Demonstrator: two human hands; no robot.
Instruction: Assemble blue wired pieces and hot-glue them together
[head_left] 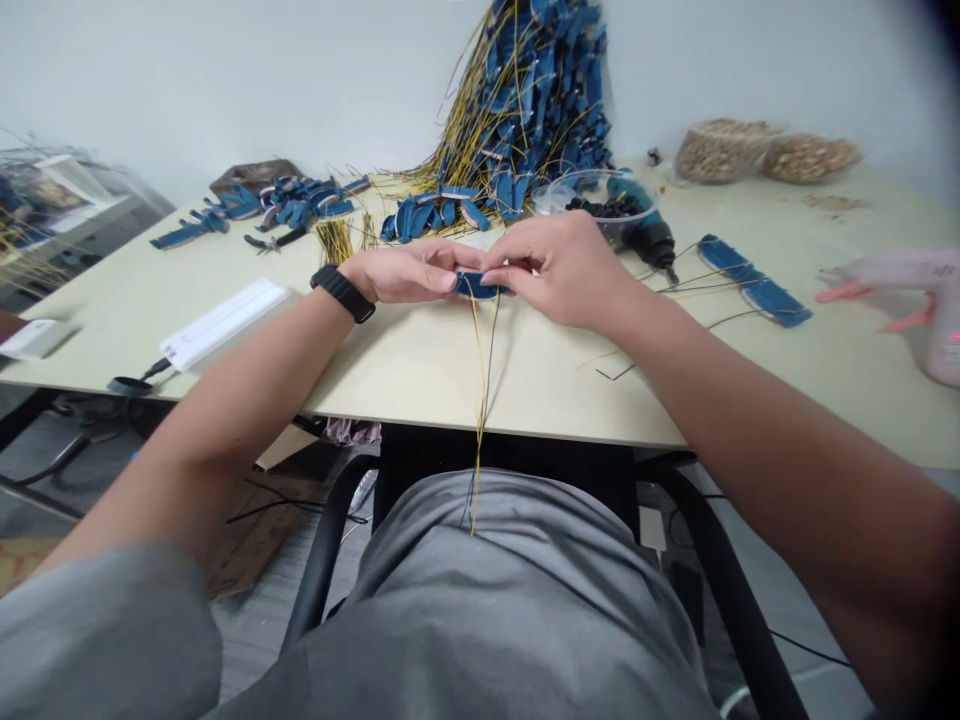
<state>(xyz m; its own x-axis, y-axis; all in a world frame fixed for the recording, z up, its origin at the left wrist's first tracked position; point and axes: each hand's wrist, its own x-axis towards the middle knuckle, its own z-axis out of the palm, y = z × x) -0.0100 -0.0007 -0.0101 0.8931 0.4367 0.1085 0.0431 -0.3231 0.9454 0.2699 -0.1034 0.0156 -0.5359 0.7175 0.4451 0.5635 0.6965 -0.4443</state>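
grey shirt [480, 600], blue strip [475, 286] between fingers [442, 280]

Desk [420, 365] against wall [225, 80]. Ctr: wired pc [475, 285] betw L hand [405, 272] & R hand [559, 270], leads [480, 400] over front edge. Behind: heap of wired strips [532, 110] against wall. L of heap: more strips [289, 205], pliers [274, 240] in front. R of heap: tub [600, 195], rotary tool [645, 235] touching it. Further R: 2 strips [754, 282], glue gun [892, 290]. Back R: 2 containers of wood chips [765, 152]. L of hands: power strip [221, 325].
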